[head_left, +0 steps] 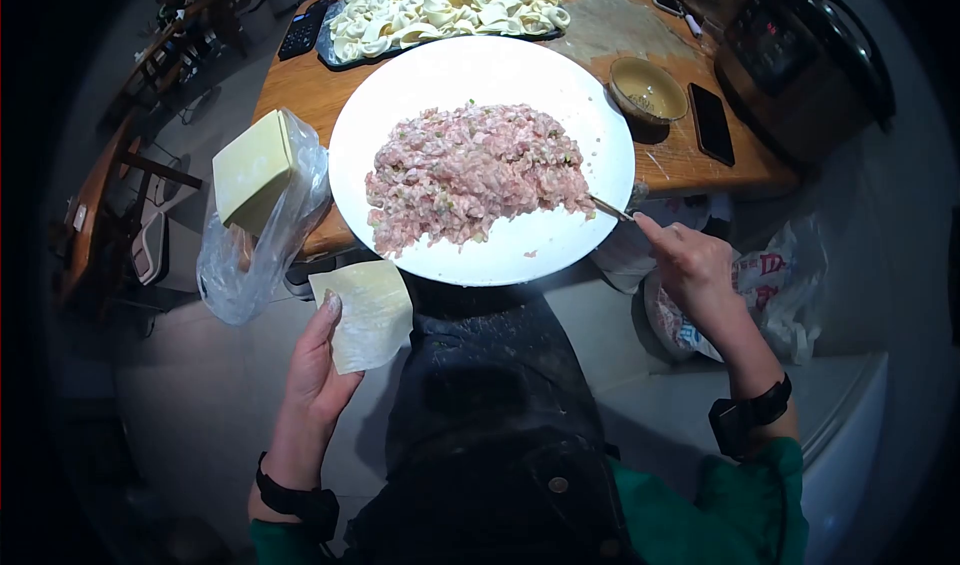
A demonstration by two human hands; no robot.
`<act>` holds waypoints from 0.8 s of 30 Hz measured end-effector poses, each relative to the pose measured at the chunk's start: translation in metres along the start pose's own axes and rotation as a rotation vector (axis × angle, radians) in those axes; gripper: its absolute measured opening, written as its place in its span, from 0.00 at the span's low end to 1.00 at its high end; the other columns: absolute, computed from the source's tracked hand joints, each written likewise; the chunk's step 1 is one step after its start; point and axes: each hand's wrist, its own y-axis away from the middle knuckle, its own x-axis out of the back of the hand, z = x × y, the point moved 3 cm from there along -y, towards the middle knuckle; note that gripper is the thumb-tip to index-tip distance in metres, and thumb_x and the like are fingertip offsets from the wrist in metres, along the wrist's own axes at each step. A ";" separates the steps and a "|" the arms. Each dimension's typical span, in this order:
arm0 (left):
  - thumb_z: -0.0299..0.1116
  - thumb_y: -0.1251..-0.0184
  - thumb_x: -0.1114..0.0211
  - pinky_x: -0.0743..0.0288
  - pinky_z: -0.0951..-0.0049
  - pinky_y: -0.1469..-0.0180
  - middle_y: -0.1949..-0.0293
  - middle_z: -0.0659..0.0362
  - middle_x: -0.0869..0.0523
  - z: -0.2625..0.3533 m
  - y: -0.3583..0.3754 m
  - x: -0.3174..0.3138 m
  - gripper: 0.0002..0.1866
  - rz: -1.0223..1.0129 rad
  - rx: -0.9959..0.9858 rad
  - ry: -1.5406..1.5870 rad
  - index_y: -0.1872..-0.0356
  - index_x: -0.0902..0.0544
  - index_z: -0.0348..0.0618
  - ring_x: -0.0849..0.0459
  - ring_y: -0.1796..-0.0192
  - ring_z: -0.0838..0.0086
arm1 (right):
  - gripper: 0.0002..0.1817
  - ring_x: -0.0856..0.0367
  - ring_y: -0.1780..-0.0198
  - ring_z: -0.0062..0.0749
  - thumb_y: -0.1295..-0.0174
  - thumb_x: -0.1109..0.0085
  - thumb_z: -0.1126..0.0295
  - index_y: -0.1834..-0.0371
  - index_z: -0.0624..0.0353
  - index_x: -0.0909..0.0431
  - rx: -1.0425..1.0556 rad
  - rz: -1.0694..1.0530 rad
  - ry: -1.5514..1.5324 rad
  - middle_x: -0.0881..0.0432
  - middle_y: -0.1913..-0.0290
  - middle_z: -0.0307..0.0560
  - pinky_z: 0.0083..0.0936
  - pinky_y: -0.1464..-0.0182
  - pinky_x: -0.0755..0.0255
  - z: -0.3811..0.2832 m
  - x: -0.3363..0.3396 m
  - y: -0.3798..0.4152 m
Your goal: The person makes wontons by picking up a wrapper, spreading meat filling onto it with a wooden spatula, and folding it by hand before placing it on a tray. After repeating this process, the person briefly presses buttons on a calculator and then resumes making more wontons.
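Observation:
My left hand [322,370] holds a square wonton wrapper [375,310], thumb on top, below the plate's left front edge. My right hand [692,265] is closed on the handle of a thin metal utensil [612,209]. The utensil's far end meets the right side of the minced meat filling [475,170], so its shape cannot be made out. Pink meat with green bits is heaped on a large white plate [480,70]. Left of the plate, a stack of wrappers [255,170] stands in a clear plastic bag [240,275].
Folded wontons [450,10] fill a tray at the table's back. A small bowl [647,92], a black phone [711,125] and a rice cooker [805,65] are on the right. Another phone [665,0] lies farther back. Plastic bags [790,290] sit below the table's right edge.

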 end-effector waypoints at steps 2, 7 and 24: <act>0.33 0.30 0.49 0.33 0.55 0.38 0.44 0.50 0.25 -0.012 0.000 0.008 0.19 0.022 0.060 -0.015 0.42 0.32 0.37 0.25 0.42 0.61 | 0.21 0.24 0.78 0.34 0.52 0.42 0.79 0.52 0.48 0.21 0.019 -0.019 -0.031 0.26 0.79 0.40 0.30 0.79 0.34 -0.001 0.009 0.000; 0.35 0.30 0.49 0.32 0.57 0.37 0.42 0.48 0.27 -0.042 -0.006 0.015 0.22 0.056 0.200 -0.131 0.39 0.36 0.36 0.25 0.42 0.60 | 0.20 0.24 0.78 0.33 0.51 0.43 0.78 0.53 0.47 0.21 0.015 0.141 -0.106 0.27 0.80 0.39 0.29 0.80 0.34 -0.001 0.017 -0.004; 0.39 0.25 0.61 0.41 0.62 0.32 0.37 0.48 0.33 -0.091 -0.022 -0.050 0.24 -0.231 0.270 0.028 0.36 0.42 0.32 0.32 0.36 0.63 | 0.31 0.24 0.74 0.31 0.61 0.41 0.83 0.47 0.51 0.24 0.177 0.022 -0.367 0.26 0.74 0.39 0.26 0.77 0.31 -0.093 0.002 0.017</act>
